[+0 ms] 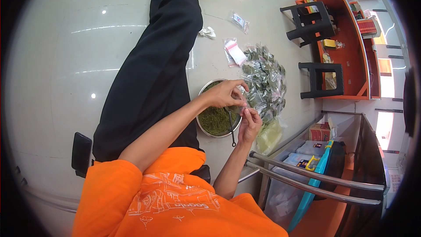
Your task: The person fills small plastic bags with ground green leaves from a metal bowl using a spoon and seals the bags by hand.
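Green flakes (213,122), white-printed orange shirt (175,195), black trousers (151,68)

The glossy floor (48,118) bears a bowl (222,135) and bags (263,77).

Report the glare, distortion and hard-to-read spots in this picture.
In the head view, glare dots and streaks mark the floor; plastic bags and metal rails glint; the lens curves lines near the edges, with black corners; clear plastic between the fingers barely shows.
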The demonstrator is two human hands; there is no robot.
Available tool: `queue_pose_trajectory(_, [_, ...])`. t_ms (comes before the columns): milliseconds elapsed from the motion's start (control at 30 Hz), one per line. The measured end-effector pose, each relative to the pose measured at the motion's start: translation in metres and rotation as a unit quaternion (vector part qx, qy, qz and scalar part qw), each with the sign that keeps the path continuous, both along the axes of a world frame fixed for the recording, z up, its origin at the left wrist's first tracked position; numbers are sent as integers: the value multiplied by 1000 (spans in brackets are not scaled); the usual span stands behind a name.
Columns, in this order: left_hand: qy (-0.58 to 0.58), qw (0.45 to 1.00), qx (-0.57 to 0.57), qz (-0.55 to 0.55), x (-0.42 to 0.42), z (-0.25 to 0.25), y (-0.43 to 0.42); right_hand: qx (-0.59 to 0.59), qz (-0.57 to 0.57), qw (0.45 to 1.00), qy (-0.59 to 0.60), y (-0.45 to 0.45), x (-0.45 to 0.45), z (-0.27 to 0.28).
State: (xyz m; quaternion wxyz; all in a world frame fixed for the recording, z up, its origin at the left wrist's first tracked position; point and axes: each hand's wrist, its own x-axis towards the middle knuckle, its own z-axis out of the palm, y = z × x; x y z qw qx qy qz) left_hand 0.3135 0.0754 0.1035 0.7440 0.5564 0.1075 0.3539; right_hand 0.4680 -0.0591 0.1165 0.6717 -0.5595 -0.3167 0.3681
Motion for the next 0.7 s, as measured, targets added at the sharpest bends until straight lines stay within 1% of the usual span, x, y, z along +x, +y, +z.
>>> queue_pose_trajectory(33, [0, 1000, 0, 0, -2, 2, 0, 0, 4, 1000, 2, -1, 0, 0])
queue_pose_trajectory(100, [55, 998, 38, -11, -7, 7, 2, -7, 4, 1000, -4, -2, -2, 1])
queue_pose_trajectory(267, [75, 995, 68, -3, -3, -2, 4, -30, -3, 999, -25, -1, -4, 1])
queue_pose_trajectory(333, [75, 994, 80, 0, -3, -1, 5, -28, 17, 999, -14, 2, -4, 4])
queue_pose_trajectory(433, [95, 991, 92, 21, -4, 5, 2, -20, 13, 999, -28, 5, 14, 9])
queue_pose_trajectory(467, [88, 989, 89, 74, -2, 7, -2, -21, 14, 999, -27, 6, 28, 11])
queue_pose_trajectory(500, [81, 985, 86, 127, -2, 8, -5, -7, -37, 999, -27, 7, 44, 16])
queue_pose_trajectory(533, [81, 985, 86, 127, -2, 7, -2, 6, -89, 996, -26, 9, 61, 18])
queue_pose_trajectory(567, [110, 980, 73, 147, -3, 4, 3, 5, -89, 996, -27, 10, 81, 15])
queue_pose_trajectory(600, [138, 974, 60, 167, -3, 2, 7, -41, -164, 984, -55, 13, 102, 8])
queue_pose_trajectory(633, [143, 972, 41, 184, -4, 4, 9, -87, -238, 964, -81, 16, 123, -1])
queue_pose_trajectory(667, [142, 972, 40, 184, -2, 3, 10, -87, -238, 964, -82, 18, 147, -14])
queue_pose_trajectory(700, [145, 969, 19, 200, 0, 2, 12, -163, -262, 927, -214, 23, 171, -29])
